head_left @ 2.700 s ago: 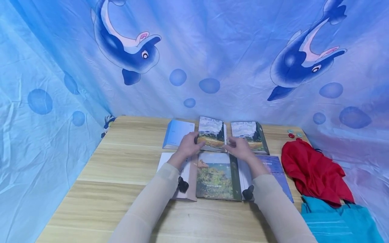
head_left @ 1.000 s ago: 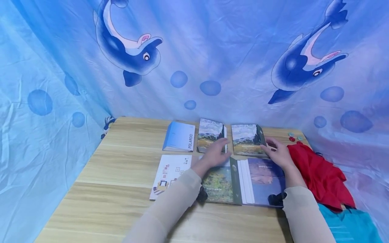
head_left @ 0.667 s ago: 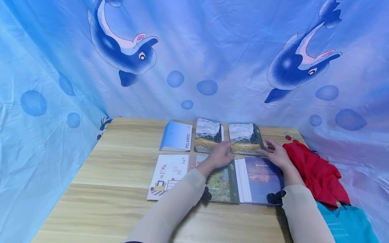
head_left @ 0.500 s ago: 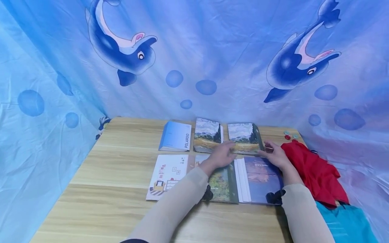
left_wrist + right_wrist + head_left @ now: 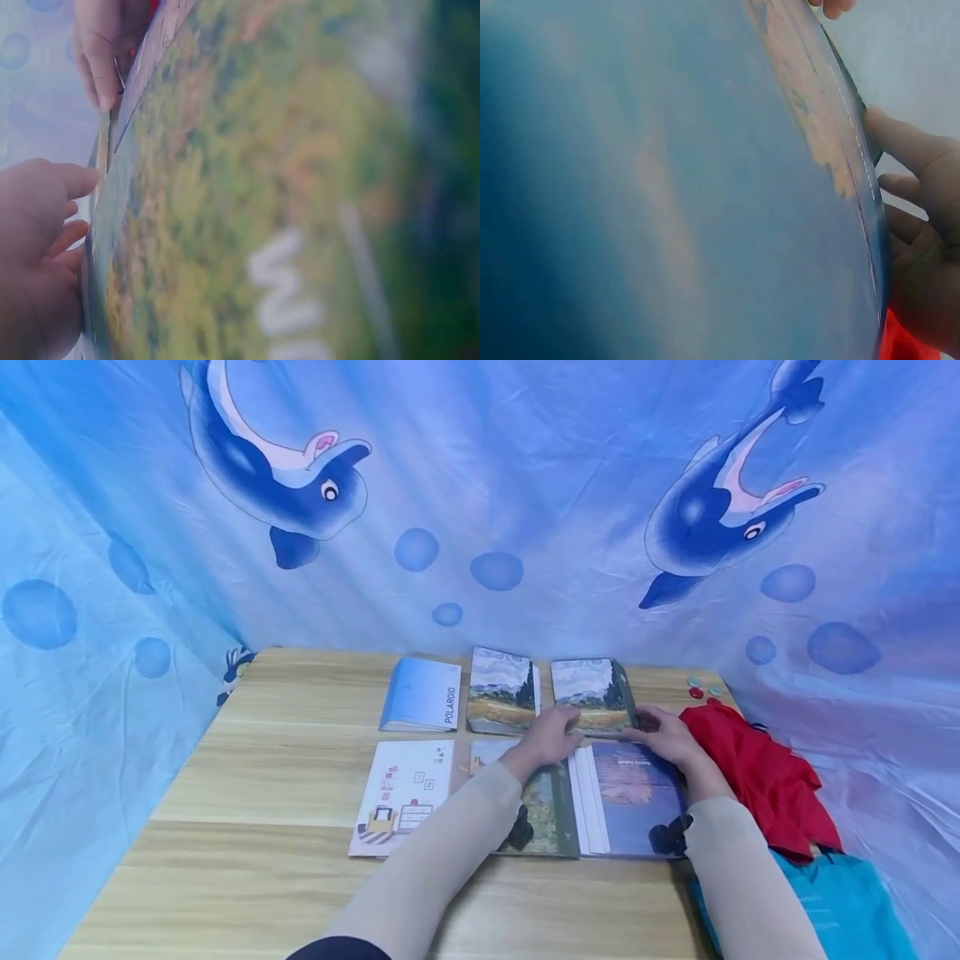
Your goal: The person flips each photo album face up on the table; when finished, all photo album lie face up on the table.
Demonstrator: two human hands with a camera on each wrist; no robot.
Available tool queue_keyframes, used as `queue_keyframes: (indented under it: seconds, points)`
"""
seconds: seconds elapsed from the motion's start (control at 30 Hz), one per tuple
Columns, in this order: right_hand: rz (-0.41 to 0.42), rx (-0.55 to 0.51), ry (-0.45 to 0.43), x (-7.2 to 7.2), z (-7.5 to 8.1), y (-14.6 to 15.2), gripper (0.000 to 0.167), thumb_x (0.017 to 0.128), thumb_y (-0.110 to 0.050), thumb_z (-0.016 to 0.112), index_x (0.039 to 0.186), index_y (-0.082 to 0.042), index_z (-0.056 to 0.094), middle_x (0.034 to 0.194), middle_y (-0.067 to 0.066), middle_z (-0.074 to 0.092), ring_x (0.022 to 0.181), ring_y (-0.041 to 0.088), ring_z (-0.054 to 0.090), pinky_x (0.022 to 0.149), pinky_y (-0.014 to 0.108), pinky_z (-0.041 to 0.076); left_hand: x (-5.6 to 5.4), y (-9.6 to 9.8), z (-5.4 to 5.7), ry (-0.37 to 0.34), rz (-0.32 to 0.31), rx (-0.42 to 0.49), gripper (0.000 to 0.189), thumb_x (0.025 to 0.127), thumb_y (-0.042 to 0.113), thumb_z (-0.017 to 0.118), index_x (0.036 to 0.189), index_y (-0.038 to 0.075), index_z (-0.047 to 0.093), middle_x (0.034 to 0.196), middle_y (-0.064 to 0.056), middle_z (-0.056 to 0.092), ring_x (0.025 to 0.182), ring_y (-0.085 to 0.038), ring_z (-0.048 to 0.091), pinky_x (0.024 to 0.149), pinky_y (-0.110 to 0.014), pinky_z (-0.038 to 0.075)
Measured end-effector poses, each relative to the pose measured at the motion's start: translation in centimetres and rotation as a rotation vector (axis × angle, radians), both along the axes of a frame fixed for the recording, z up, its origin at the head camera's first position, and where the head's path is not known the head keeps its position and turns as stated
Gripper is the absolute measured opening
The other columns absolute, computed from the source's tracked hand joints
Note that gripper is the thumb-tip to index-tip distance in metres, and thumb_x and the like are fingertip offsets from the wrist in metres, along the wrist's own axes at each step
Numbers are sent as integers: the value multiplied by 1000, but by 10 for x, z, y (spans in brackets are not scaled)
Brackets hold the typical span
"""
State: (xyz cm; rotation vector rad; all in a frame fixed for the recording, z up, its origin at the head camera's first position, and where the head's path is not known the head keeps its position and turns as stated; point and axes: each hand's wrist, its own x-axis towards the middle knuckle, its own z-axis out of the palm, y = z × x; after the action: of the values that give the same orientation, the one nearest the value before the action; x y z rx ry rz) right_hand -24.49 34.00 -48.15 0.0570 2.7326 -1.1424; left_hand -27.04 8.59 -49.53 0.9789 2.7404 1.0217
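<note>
Head view: a dark-green-spined rectangular album with a painted landscape cover (image 5: 591, 693) is laid near the rear of a pale wood-grain table (image 5: 262, 777). Its edges are touched by the left hand (image 5: 549, 739) and right hand (image 5: 670, 739), fingers loosely spread, no firm hold evident. Alignment is apparently in hand; light, even pressure seems called for. Behind, a blue dolphin-print fabric curtain (image 5: 465, 468) is hung.

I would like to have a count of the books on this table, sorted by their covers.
Blue POLAROID book: 1
Field-landscape books: 2
White illustrated book: 1
Leafy green book: 1
Purple book: 1
Total: 6
</note>
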Motion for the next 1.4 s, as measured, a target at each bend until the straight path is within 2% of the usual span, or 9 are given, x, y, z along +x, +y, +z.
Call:
queue_keyframes:
  seconds: [0.17,0.3,0.4,0.67,0.8,0.9,1.0,1.27,1.4]
  points:
    - [-2,2,1,-4,-2,0,76,93,-37,74,151,-1,41,146,30,48,135,47,44,112,63,36,1,2,5,-50,50,-15,47,97,11,67,142,0,56,147,-16,54,138,-28,48,117,-32,36]
    - [3,16,4,-4,-2,0,72,95,-33,73,151,-1,41,145,30,48,134,47,45,112,63,36,1,3,6,-51,55,-15,23,96,11,69,111,-6,65,109,-15,66,98,-23,61,89,-27,49]
    - [32,42,24,-2,-2,0,69,97,-32,70,151,1,41,145,31,49,133,48,47,111,63,37,1,3,4,-29,36,-4,25,95,10,69,88,-7,52,78,-10,45,69,-21,39,67,-30,37]
    - [20,70,66,-2,-4,2,70,98,-34,68,156,-7,38,152,29,41,134,53,44,109,66,38,-1,1,-1,-22,9,6,25,95,11,70,88,-6,53,72,-3,35,64,-15,31,60,-26,28]
    - [-10,38,58,-1,-1,1,73,98,-35,68,157,-9,34,155,29,37,135,52,43,108,66,39,-1,2,0,-56,20,-11,22,97,13,68,96,-6,58,81,-9,50,70,-20,44,65,-28,36]
    - [-23,22,60,-1,3,-2,76,97,-38,69,157,-8,34,153,30,38,134,51,44,107,66,40,0,2,1,-96,43,-34,25,98,15,67,118,0,65,113,-12,66,100,-22,61,86,-28,51]
    - [-29,23,72,0,7,-4,77,95,-40,71,155,-6,37,150,30,42,131,50,46,106,65,43,1,4,2,-118,70,-52,40,99,17,67,137,9,62,138,-7,61,127,-22,57,106,-34,48]
    - [-31,17,115,3,13,-7,77,92,-38,75,151,-2,42,142,30,49,121,46,52,96,60,51,-1,10,2,-78,97,-39,13,99,18,67,100,6,64,93,-8,61,76,-18,52,68,-31,47]
    - [-34,27,125,3,14,-7,79,92,-42,75,151,-2,41,141,30,49,120,45,53,96,59,52,-1,11,4,-100,121,-41,30,99,20,68,128,13,68,124,-2,66,102,-14,62,88,-28,54]
